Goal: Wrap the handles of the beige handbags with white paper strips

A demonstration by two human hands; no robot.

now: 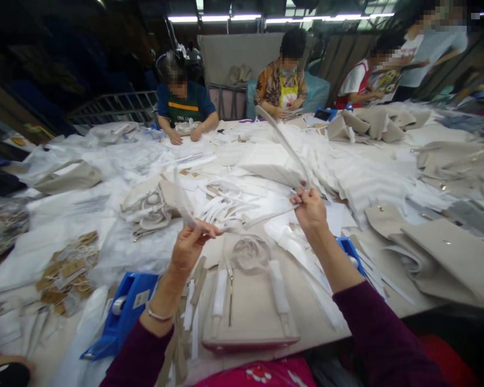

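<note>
My left hand (191, 242) pinches a long, pale strap (272, 215) above the near edge of the table, one end rising blurred from the fingers. To the right and a little higher, my right hand (311, 207) grips the same strap, whose other part curves upward and away. Between the hands the strap runs slightly slack. Below them a beige handbag (258, 309) lies in front of me, its handles wrapped in white padding and a gold zip showing. A coiled translucent strip (250, 253) rests at the bag's top.
Blue tape dispensers stand left (127, 309) and right (349, 252). Brown tags (68, 269) are heaped at left. White sheets (274, 161), beige bags (439, 252) and a stuffed bag (155, 207) cover the table. Co-workers (185, 107) work across it.
</note>
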